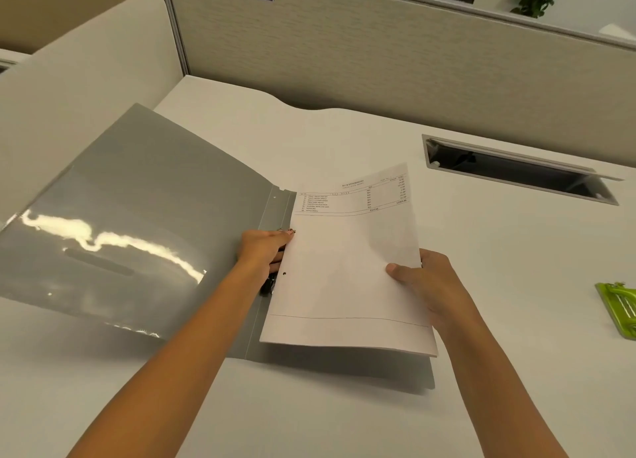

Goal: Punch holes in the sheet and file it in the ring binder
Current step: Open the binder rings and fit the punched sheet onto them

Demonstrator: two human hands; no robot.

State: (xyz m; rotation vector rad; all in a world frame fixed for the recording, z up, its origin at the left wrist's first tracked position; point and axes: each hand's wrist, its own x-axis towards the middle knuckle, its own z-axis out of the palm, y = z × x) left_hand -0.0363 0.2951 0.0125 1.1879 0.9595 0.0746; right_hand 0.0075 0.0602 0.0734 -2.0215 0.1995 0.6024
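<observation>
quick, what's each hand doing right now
Left hand: closed on the sheet's punched edge, at the binder spine.
Right hand: gripping the sheet's right edge.

Punched white sheet [347,268] (one hole visible) lies over open grey binder [137,216], perhaps unthreaded.

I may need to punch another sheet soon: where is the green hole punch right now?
In the head view, the green hole punch lies on the white desk at the far right edge, partly cut off, right of the right hand holding the sheet.
</observation>
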